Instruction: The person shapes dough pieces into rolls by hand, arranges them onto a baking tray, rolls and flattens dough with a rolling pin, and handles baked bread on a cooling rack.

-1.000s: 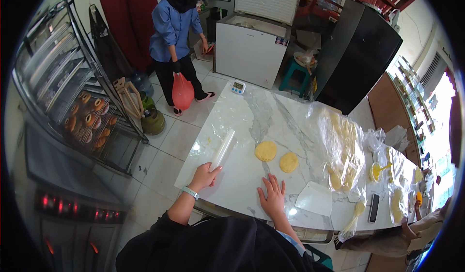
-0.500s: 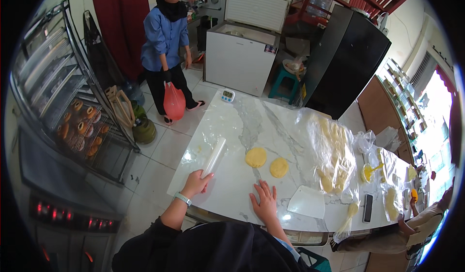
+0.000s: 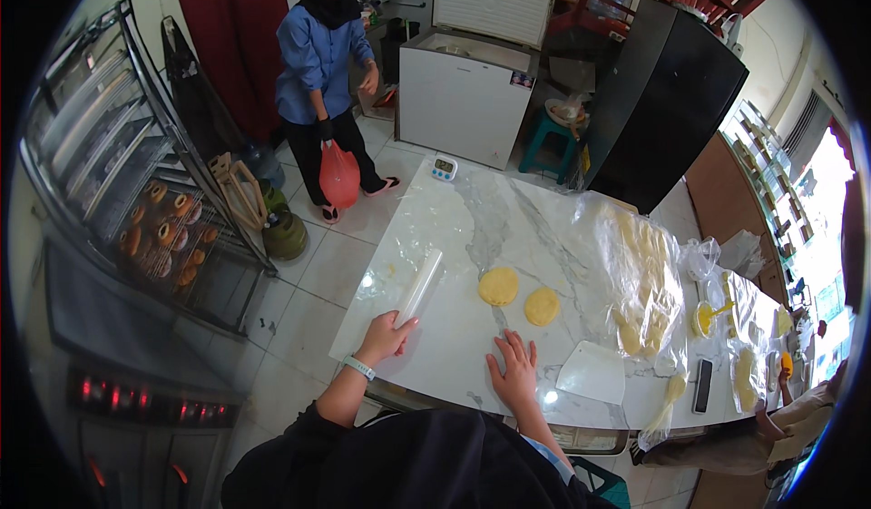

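Observation:
My left hand (image 3: 387,336) is closed round the near end of a pale, glossy rolling pin (image 3: 424,282). The pin lies slanted at the left part of the marble-patterned table (image 3: 467,346). My right hand (image 3: 515,367) rests palm down near the front edge, fingers spread, with nothing in it. Just beyond its fingertips are two flat yellow dough rounds, the left dough round (image 3: 498,287) and the right dough round (image 3: 542,307), side by side and apart from the pin. To the right of that hand lies a white dough scraper (image 3: 592,372).
Plastic-covered dough pieces (image 3: 640,273) fill the table's right part, near a phone (image 3: 702,386) and a yellow-filled cup (image 3: 704,318). A timer (image 3: 444,168) sits at the far edge. A person (image 3: 318,64) with a red bag (image 3: 339,178) stands beyond; another person (image 3: 789,423) is at right.
The whole view has shifted, so the table appears farther right. The standing person has lifted the free hand. My hands keep about the same places by the pin and dough.

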Demonstrator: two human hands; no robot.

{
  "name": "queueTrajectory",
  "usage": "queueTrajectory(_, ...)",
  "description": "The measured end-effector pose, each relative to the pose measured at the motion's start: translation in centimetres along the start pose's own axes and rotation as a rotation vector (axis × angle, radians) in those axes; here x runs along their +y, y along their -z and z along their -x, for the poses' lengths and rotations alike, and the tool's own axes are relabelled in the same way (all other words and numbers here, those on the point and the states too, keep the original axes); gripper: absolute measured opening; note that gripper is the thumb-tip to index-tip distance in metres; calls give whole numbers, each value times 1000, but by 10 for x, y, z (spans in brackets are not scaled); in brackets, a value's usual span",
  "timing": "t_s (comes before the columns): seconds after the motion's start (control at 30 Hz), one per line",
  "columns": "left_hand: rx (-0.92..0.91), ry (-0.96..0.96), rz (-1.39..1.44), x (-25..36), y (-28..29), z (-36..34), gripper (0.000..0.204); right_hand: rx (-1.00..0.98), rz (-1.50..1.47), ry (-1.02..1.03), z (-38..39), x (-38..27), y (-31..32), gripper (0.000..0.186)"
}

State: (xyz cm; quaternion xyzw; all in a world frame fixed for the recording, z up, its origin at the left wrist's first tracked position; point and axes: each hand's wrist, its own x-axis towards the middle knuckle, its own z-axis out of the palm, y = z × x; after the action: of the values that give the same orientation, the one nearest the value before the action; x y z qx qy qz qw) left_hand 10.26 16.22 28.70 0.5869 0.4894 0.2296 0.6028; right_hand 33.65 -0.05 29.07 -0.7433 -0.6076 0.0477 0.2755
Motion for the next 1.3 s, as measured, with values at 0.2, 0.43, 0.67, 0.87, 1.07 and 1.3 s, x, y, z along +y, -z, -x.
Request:
queueTrajectory(0.2, 6, 17, -9, 0, 0, 1, 30, 10, -14, 3, -1, -1, 1, 36)
queueTrajectory(0.43, -1, 19, -2, 3, 1, 3, 30, 11, -6, -1, 0, -1, 0, 36)
queueTrajectory(0.67, -6, 15, -13, 0, 1, 1, 33, 1, -8, -12, -1, -2, 2, 35)
queueTrajectory(0.87, 5, 12, -1, 1, -1, 3, 33, 2, -18, -20, -1, -2, 2, 35)
queueTrajectory(1.07, 17, 10, 3, 3, -2, 4, 29, 6, -14, -18, -1, -3, 2, 35)
queueTrajectory(1.3, 16, 4, 9, 4, -1, 6, 29, 9, -12, -18, -2, -4, 2, 34)
